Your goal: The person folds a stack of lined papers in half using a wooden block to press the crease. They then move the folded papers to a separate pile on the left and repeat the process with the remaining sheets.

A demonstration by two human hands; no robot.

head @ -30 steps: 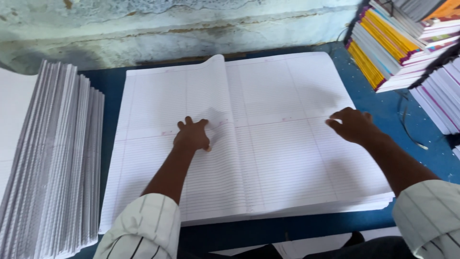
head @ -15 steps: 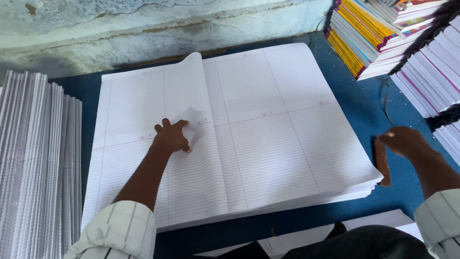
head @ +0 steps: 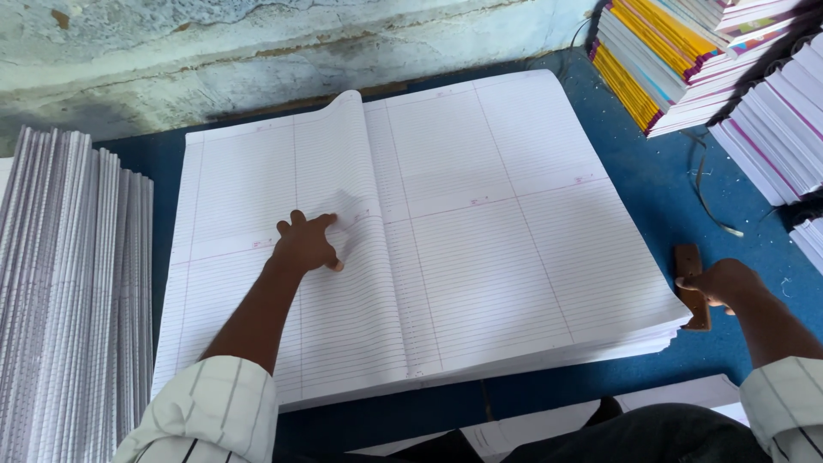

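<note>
A thick pile of large ruled white sheets (head: 480, 231) lies on a blue table (head: 677, 180). Its top sheets are folded over to the left, with the fold rising near the middle. My left hand (head: 306, 243) rests flat on the folded part, fingers spread, pressing it down. Off the pile's right edge, my right hand (head: 720, 283) closes around a small brown wooden block (head: 691, 287) that lies on the table.
A tall stack of folded white sheets (head: 73, 291) stands on the left. Piles of bound notebooks with yellow and coloured spines (head: 669, 60) fill the back right corner, and more white-edged books (head: 780, 129) sit beside them. A rough plaster wall (head: 257, 51) runs along the back. More white paper (head: 549, 424) lies near my lap.
My right hand has left the top of the sheets, moved right off the pile and taken hold of the wooden block. My left hand has stayed pressed on the fold.
</note>
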